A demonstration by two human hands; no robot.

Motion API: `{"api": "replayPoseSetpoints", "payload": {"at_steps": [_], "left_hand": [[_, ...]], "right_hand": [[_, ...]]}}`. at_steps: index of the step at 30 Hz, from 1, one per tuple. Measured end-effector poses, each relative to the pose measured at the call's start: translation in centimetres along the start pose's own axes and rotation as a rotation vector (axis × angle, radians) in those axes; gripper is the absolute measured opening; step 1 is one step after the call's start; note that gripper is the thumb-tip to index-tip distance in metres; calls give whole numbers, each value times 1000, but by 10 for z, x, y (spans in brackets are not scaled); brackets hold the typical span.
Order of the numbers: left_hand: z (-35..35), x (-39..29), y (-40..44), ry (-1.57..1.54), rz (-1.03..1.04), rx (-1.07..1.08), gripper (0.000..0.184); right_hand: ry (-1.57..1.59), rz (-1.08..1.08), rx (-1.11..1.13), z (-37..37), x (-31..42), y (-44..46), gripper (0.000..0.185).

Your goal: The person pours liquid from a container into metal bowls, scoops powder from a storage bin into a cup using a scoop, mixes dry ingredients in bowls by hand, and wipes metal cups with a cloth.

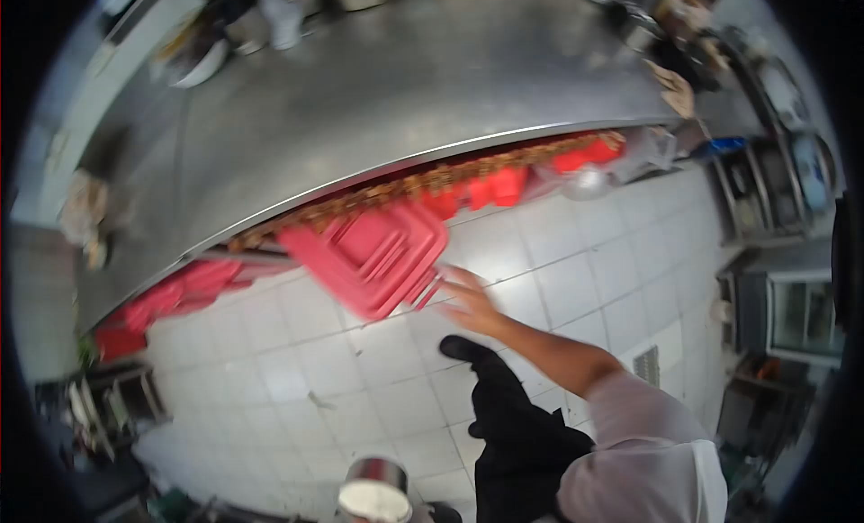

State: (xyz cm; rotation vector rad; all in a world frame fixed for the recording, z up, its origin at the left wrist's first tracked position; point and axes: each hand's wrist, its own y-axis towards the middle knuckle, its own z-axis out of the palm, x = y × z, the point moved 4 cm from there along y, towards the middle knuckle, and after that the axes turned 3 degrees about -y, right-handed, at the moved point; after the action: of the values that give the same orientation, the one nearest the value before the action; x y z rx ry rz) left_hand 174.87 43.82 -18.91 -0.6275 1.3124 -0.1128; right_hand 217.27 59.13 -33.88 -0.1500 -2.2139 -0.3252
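My right hand (468, 302) reaches in from the lower right, blurred by motion. Its fingers look stretched out and apart at the near corner of a pinkish-red square plastic piece with rounded corners and stepped raised panels, like a bin lid (418, 239). Whether the fingertips touch its edge I cannot tell. The red piece sticks out from below the front edge of a steel table (378, 91). My left hand is outside the picture.
Red plastic containers or bags (495, 188) and a clear plastic bag (643, 158) sit under the table. A cylindrical container with a pale top (373, 496) is at the bottom. Racks (751, 190) line the right side above a white tiled floor (306, 370).
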Motion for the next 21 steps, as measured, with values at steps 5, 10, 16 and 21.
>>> {"api": "replayPoseSetpoints", "payload": {"at_steps": [5, 10, 16, 21], "left_hand": [[52, -35, -26, -246, -81, 28, 62], [15, -26, -81, -432, -15, -128, 61], [-15, -25, -140, -440, 52, -421, 80], [-63, 14, -232, -553, 185, -612, 75]], "right_hand": [[294, 1196, 547, -2, -165, -281, 63], [896, 1083, 455, 128, -149, -143, 63], [917, 912, 449, 173, -96, -23, 60], [465, 1245, 792, 90, -156, -174, 56]]}}
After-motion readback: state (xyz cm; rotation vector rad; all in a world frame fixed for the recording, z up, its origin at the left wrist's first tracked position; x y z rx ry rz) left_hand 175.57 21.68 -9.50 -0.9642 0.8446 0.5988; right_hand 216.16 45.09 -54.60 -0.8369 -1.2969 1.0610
